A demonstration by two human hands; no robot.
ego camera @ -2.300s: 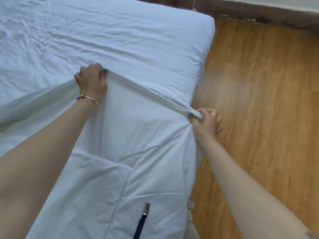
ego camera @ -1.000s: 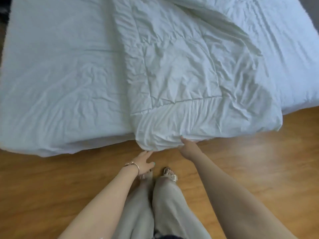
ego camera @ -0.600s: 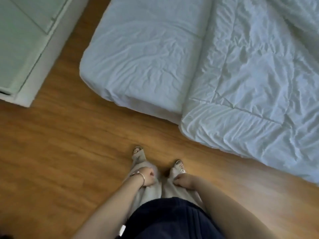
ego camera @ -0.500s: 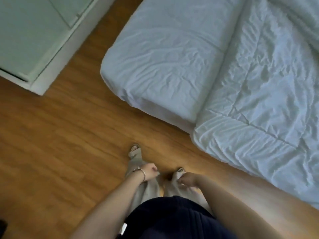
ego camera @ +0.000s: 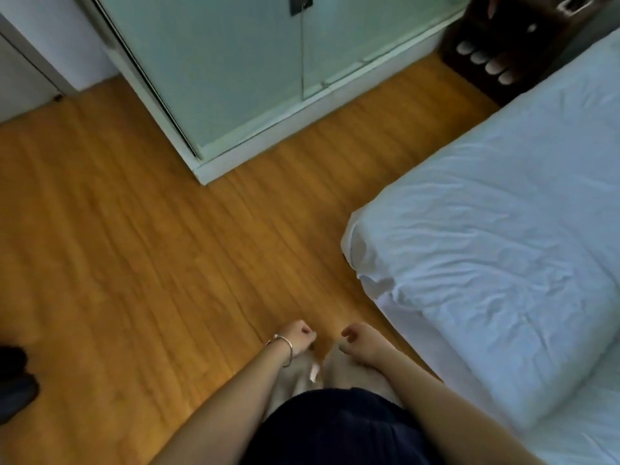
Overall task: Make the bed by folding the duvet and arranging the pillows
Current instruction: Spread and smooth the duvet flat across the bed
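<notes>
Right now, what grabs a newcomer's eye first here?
The white bed fills the right side, its sheet creased, with a folded duvet at the lower right edge. Wide orange wood floor spreads across the middle, a pale glass-fronted cabinet behind it. Low centre, the left hand and right hand hang loosely curled, holding nothing.

The bed (ego camera: 503, 229) ran off the right edge, so only its near-left corner showed. The folded duvet (ego camera: 523, 374) was cut by the right and bottom edges. Both forearms left the frame at the bottom. Whether the left hand (ego camera: 297, 333) or right hand (ego camera: 357, 337) held anything could not be told through the blur. The feet were hidden behind the hands and trousers. A dark shelf (ego camera: 496, 52) at far right held pale rounded items too blurred to identify. A dark shape (ego camera: 15, 384) at the left edge was cut off.
</notes>
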